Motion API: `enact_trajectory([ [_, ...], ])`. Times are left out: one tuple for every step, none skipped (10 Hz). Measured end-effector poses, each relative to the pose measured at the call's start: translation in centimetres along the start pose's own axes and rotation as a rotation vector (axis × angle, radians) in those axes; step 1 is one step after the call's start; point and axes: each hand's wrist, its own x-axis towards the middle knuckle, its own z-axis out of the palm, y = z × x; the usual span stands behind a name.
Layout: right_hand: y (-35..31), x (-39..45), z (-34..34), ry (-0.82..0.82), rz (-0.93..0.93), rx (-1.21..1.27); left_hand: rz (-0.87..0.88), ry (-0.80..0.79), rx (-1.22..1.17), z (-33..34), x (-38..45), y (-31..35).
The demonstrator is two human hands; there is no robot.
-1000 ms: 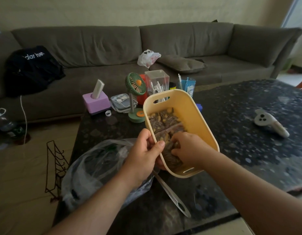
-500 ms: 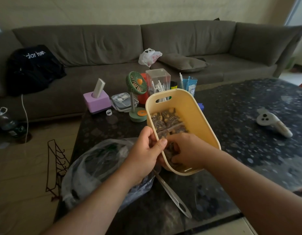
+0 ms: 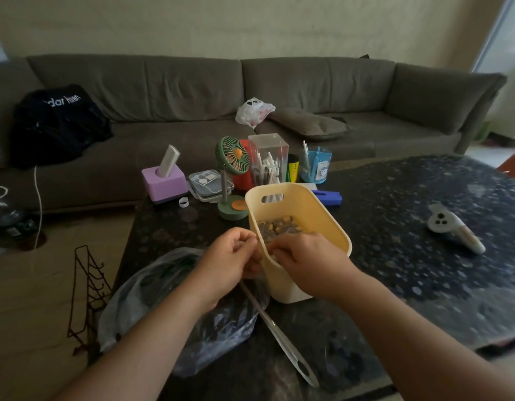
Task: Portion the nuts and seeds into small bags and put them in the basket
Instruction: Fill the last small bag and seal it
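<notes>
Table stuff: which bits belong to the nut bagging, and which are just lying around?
Job: yellow basket, bagged nuts inside, big plastic bag, scoop, both hands.
Lying about: fan, purple box, controller, pen holders.

pale yellow basket (image 3: pixel 314 215), speckled black table (image 3: pixel 409 227), lilac box (image 3: pixel 163 180).

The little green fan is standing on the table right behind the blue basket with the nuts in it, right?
Not quite: the basket is yellow, not blue, as the head view shows. The little green fan does stand on the table just behind it, and nuts lie inside.
</notes>
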Motion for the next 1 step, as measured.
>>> enact_trajectory([
  [-0.46,0.31,-0.17,0.072,-0.027,0.061,0.11,-0.012,0.377,-2.44,-1.22,0.88],
])
